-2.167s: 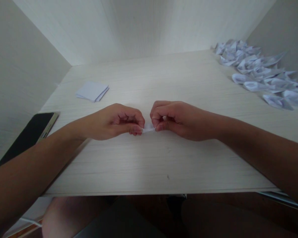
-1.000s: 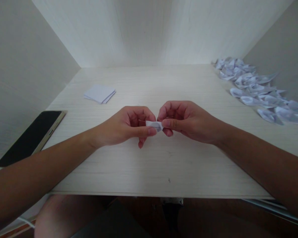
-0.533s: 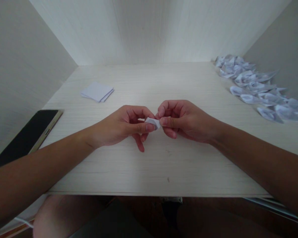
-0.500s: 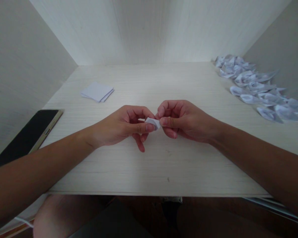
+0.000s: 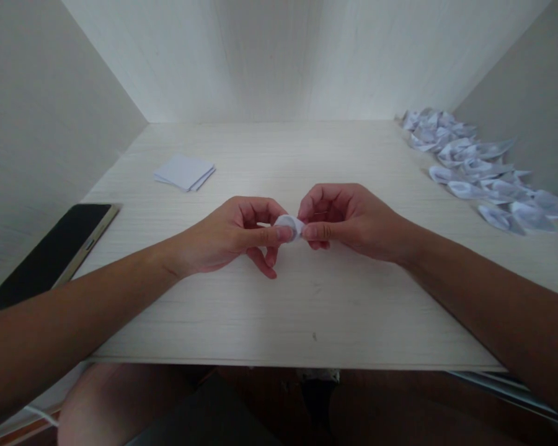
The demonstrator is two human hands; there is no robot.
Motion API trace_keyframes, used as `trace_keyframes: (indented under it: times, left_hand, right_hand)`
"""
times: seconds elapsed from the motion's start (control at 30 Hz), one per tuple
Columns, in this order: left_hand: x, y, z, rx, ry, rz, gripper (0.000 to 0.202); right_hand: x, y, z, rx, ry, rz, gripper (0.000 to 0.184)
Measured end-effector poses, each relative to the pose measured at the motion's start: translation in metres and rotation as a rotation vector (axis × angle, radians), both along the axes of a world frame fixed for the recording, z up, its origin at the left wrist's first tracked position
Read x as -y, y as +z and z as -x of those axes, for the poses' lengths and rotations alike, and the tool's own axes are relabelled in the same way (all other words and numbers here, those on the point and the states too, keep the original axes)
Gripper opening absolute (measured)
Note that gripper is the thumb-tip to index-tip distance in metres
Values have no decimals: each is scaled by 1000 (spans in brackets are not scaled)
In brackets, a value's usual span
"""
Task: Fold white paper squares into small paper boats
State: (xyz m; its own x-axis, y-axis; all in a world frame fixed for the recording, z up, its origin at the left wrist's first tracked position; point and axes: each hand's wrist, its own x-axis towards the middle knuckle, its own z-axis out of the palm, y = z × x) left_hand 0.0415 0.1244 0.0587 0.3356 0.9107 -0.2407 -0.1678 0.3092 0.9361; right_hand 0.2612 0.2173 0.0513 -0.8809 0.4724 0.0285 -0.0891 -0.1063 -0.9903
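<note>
A small folded piece of white paper (image 5: 287, 221) is held between my two hands, just above the middle of the table. My left hand (image 5: 251, 234) pinches its left side, the thumb lying across the front. At the paper's right end, my right hand (image 5: 337, 217) grips it between thumb and fingertips. Part of the paper is hidden by the thumbs. The side facing me looks rounded and opened out.
A small stack of white paper sheets (image 5: 185, 171) lies at the back left. Many folded paper pieces (image 5: 474, 164) are gathered along the right side. A dark-screened phone (image 5: 51, 254) lies at the left edge. Walls enclose the pale table (image 5: 279, 322) on three sides.
The folded paper has turned and now shows a rounder, more opened shape. My right hand has shifted slightly right, and its lower fingers have curled in.
</note>
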Motion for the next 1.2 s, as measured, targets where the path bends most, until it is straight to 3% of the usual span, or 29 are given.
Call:
trace_keyframes:
  times: [0.17, 0.23, 0.37, 0.53, 0.7, 0.9, 0.97, 1.1, 1.2]
  left_hand:
    - [-3, -2, 10, 128, -141, 125, 28]
    - [-4, -3, 11, 160, -146, 134, 26]
    - [-2, -5, 9, 169, -95, 83, 24]
    - [0, -6, 1, 135, 21, -16, 18]
    - [1, -8, -6, 106, 166, -56, 17]
    - [1, -7, -8, 71, 248, -91, 22]
    - [1, -7, -8, 67, 269, -103, 23]
    - [1, -9, -8, 75, 297, -104, 21]
    - [1, -9, -10, 95, 308, -96, 22]
  right_hand:
    - [-2, -4, -3, -8, 48, 126, 27]
    - [-2, -4, -3, -22, 42, 109, 30]
    - [6, 1, -2, 0, -107, -235, 37]
    - [15, 7, 1, 62, -313, -745, 23]
    - [13, 1, 0, 60, -387, -903, 17]
    - [16, -1, 0, 0, -439, -863, 12]
    - [18, -1, 1, -10, -445, -743, 11]
    - [18, -3, 6, -39, -393, -363, 21]
    - [16, -7, 8, -40, -387, -197, 28]
